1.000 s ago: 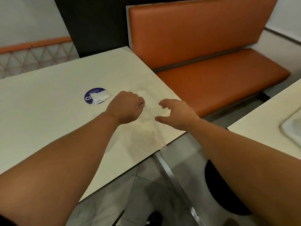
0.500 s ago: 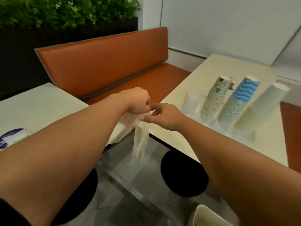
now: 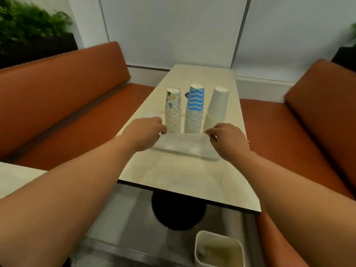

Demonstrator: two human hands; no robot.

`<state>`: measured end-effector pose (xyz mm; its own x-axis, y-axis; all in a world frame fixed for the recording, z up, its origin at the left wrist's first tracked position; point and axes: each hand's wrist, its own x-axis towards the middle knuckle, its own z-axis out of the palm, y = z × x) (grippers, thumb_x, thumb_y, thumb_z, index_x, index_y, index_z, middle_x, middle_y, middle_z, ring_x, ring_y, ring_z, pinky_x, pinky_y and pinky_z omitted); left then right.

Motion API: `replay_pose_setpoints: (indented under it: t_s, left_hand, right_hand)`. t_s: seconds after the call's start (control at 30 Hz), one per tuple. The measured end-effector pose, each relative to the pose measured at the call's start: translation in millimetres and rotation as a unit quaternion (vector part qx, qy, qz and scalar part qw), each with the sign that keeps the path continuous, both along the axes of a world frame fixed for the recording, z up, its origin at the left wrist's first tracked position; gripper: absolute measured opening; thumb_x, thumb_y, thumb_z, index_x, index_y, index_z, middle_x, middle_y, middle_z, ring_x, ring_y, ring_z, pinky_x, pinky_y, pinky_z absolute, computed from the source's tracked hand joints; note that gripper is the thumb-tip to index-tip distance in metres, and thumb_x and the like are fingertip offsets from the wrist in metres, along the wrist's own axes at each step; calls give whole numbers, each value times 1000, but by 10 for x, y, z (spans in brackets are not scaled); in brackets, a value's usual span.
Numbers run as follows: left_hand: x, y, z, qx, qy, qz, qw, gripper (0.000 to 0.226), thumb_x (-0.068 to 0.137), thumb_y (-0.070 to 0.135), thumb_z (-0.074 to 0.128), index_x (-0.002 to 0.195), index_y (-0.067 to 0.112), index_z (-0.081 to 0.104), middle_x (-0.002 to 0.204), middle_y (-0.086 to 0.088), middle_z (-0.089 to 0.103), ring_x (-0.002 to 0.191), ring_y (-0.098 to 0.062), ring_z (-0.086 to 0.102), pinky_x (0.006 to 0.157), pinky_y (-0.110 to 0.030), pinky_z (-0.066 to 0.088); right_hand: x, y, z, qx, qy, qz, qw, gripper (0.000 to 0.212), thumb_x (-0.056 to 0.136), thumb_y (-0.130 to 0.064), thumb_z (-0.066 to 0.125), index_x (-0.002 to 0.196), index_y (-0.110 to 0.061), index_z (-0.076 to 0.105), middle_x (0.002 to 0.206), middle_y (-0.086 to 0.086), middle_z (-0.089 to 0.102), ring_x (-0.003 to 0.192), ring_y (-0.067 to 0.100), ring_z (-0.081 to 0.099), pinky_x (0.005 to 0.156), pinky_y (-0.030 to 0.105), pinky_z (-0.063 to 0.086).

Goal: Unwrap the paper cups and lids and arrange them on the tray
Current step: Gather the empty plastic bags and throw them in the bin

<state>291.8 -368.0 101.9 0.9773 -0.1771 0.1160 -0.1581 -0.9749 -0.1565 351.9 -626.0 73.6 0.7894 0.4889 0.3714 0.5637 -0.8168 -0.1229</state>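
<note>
Three upside-down stacks of paper cups stand in a row on the cream table (image 3: 179,176): a patterned stack (image 3: 173,112), a blue zigzag stack (image 3: 194,110) and a plain white stack (image 3: 216,108). Just in front of them lies a pale grey tray (image 3: 210,157). A clear plastic wrapper (image 3: 183,140) stretches flat over the tray between my hands, blurred. My left hand (image 3: 146,132) holds its left end with curled fingers. My right hand (image 3: 225,139) pinches its right end.
Orange bench seats (image 3: 67,120) flank the table on both sides. A cream waste bin (image 3: 198,249) stands on the floor near the table's black pedestal base (image 3: 177,212). A corner of another table (image 3: 17,178) shows at the left.
The view has swung from the left table to the table with the cups. The wrapper dangled between my close-together hands; they now hold it spread wide over the tray.
</note>
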Motion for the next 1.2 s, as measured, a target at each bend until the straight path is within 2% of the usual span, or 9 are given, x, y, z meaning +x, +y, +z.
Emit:
replay_pose_setpoints:
  t_s: [0.13, 0.27, 0.33, 0.4, 0.5, 0.63, 0.73, 0.97, 1.2]
  left_hand:
    - [7, 70, -568, -45, -66, -87, 993, 19, 84, 12, 70, 101, 17, 76, 90, -5, 64, 73, -30, 62, 57, -39, 53]
    - [-56, 253, -1358, -68, -36, -142, 987, 23, 63, 5, 86, 82, 16, 78, 75, -3, 64, 55, -28, 58, 45, -34, 49]
    - [-154, 379, -1686, -75, -8, -153, 985, 21, 65, 4, 83, 82, 15, 77, 78, -4, 65, 59, -27, 59, 47, -34, 50]
    - [-237, 511, -1847, -125, -10, -154, 980, 14, 78, 10, 66, 87, 12, 76, 87, -5, 66, 71, -27, 62, 55, -34, 54]
    - [-285, 648, -1880, -221, -6, -127, 967, 37, 89, 27, 45, 97, 8, 75, 101, -7, 65, 92, -19, 57, 72, -32, 56]
    - [-228, 689, -1785, -301, 25, -47, 952, 49, 93, 40, 39, 107, 7, 73, 102, -3, 66, 95, -16, 55, 86, -36, 50]
    - [-130, 628, -1723, -358, 35, 39, 932, 28, 101, 22, 47, 114, 10, 68, 104, -6, 67, 96, -23, 59, 85, -30, 42]
    - [144, 535, -1675, -325, 58, 92, 940, 28, 104, 24, 38, 117, 13, 61, 107, -9, 70, 94, -32, 62, 80, -38, 48]
    - [292, 447, -1699, -168, 62, 107, 978, 26, 105, 27, 30, 110, 16, 54, 88, -9, 68, 69, -29, 53, 59, -34, 39]
  right_hand:
    - [-103, -161, -419, -5, -26, 23, 999, 20, 76, -6, 75, 91, -19, 81, 86, 4, 76, 69, 33, 64, 60, 36, 50]
    - [-336, -250, -1067, -67, 38, 25, 997, 19, 73, -10, 79, 88, -22, 81, 88, 1, 76, 72, 29, 66, 58, 37, 54]
    - [-466, -307, -1341, -91, 72, 27, 993, 15, 76, -14, 77, 90, -21, 80, 93, 2, 76, 76, 29, 67, 62, 39, 55]
    - [-554, -363, -1493, -66, 84, 19, 994, 15, 79, -16, 78, 94, -18, 80, 98, 4, 75, 81, 29, 69, 66, 40, 58]
    - [-588, -421, -1528, 7, 97, -4, 995, 12, 87, -16, 71, 96, -11, 77, 100, 7, 74, 85, 30, 68, 75, 38, 57]
    - [-509, -437, -1455, 34, 139, -54, 988, 36, 96, -35, 42, 91, -9, 67, 81, 8, 68, 74, 32, 59, 67, 39, 47]
    - [-437, -413, -1417, 24, 132, -68, 989, 41, 99, -39, 36, 90, -10, 63, 72, 11, 67, 66, 38, 58, 60, 39, 41]
    - [-274, -416, -1387, 9, 205, -126, 970, 33, 103, -41, 42, 98, -14, 60, 81, 12, 69, 75, 37, 59, 64, 39, 45]
    - [-124, -446, -1390, -75, 232, -188, 951, 35, 103, -45, 38, 97, -14, 54, 83, 9, 66, 76, 32, 59, 65, 38, 45]
